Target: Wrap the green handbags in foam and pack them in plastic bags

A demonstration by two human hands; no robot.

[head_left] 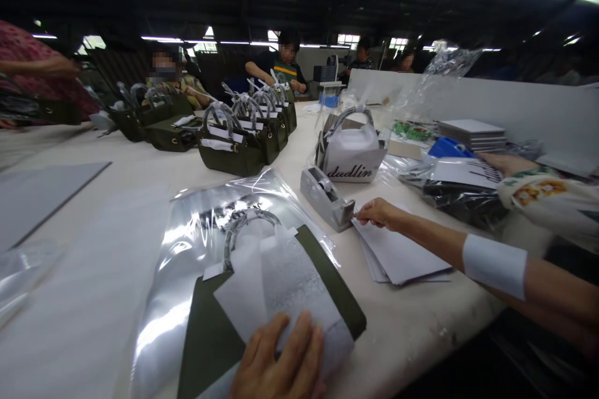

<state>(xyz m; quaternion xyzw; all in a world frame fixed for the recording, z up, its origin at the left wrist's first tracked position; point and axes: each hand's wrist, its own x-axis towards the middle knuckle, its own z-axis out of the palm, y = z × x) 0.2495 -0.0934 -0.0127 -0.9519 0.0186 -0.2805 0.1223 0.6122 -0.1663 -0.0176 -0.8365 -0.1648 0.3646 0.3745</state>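
A dark green handbag [210, 318] lies in front of me on a sheet of clear plastic [173, 249]. White tissue paper [299, 274] covers its middle, and its handle [229, 243] is wrapped. My left hand [281, 355] rests on the paper near the bottom edge, fingers stretched out and slightly apart. At the grey tape dispenser [322, 196], my right hand [380, 213] pinches what looks like the tape end at the cutting edge. Beneath that hand is a stack of white paper sheets [397, 249].
Several wrapped green handbags [234, 156] stand in rows farther back. A bag covered with printed white paper [353, 149] stands behind the dispenser. At right, a co-worker's floral sleeve [547, 193] reaches over a plastic-covered bag [461, 190]. Other people work across the table.
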